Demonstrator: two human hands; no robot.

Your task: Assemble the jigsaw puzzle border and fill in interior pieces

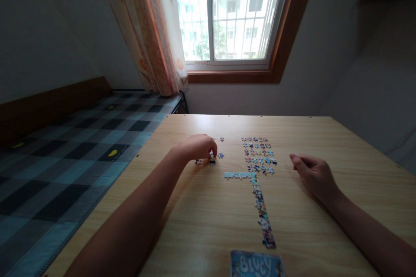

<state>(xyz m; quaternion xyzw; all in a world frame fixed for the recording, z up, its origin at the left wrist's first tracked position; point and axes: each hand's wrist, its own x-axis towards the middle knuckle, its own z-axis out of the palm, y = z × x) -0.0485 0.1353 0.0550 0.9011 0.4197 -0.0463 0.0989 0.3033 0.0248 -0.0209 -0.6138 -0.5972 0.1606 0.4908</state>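
Jigsaw work, partly built. On the pale wood-grain table, two runs are joined: a narrow, light-blue strip of interlocked pieces across, and a narrow, dark multicoloured strip of interlocked pieces running down toward the wearer. They meet in a corner at upper right. No opposite side, near side or interior shows assembled; by my reckoning, an early stage.

Left to place: a block of small, multicoloured loose pieces in about five rows, just beyond the corner, plus a few scattered small blue-and-white loose pieces off to the left.

Left hand bent over that scatter, fingertips down at a small pale piece; cannot tell whether it is gripped or merely touched. Right hand curled in a loose fist right of the rows, apart from them, nothing visible in it.

Near edge: a flat blue rectangular item lettered "Bluey", partly cut off, just below the dark strip's end, apart from it.
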